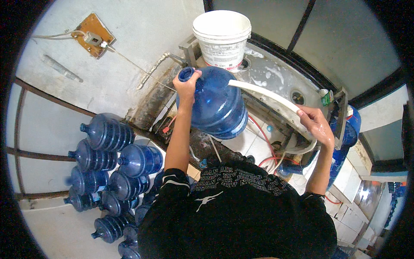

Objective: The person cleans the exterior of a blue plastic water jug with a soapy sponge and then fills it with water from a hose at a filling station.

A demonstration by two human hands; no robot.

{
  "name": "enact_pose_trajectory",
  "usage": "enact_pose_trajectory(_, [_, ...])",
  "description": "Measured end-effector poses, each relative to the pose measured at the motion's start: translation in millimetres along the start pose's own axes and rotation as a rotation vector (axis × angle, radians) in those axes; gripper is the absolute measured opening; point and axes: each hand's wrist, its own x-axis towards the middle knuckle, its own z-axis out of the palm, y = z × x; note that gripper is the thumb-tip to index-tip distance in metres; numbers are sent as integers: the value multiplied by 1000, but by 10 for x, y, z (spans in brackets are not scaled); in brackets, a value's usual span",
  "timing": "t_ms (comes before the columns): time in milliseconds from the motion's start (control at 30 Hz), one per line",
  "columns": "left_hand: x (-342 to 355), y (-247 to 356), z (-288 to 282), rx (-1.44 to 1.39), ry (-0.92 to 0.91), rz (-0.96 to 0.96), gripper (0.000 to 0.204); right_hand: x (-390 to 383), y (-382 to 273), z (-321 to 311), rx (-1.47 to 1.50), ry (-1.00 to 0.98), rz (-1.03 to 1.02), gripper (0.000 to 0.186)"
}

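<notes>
A large blue water jug [217, 101] is held tilted in front of me, its open mouth toward the upper left. My left hand [186, 86] is closed round the jug's neck. In my right hand [316, 124] is a white hose [269, 94], gripped some way back from its end. The hose's free end reaches over the jug's shoulder; whether it touches the plastic I cannot tell. Beyond the jug, a white bucket [221, 39] stands on the wet metal counter [276, 75].
Several blue water jugs [108, 134] are stacked on their sides at the left. A socket on an orange board [93, 36] hangs on the wall, with a cable running down. Red tubing [266, 140] lies below the counter. More blue containers [352, 127] stand at the right.
</notes>
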Motion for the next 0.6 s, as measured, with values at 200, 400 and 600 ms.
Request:
enact_pose_trajectory(200, [107, 259, -116, -128, -402, -14, 29, -24, 23, -76, 70, 32, 3, 33])
enact_pose_trajectory(400, [114, 396, 3, -176, -677, 33, 35, -3, 65, -77, 124, 61, -49, 35])
enact_pose_trajectory(600, [23, 481, 159, -233, -850, 0, 33, -13, 54, -150, 99, 84, -18, 34])
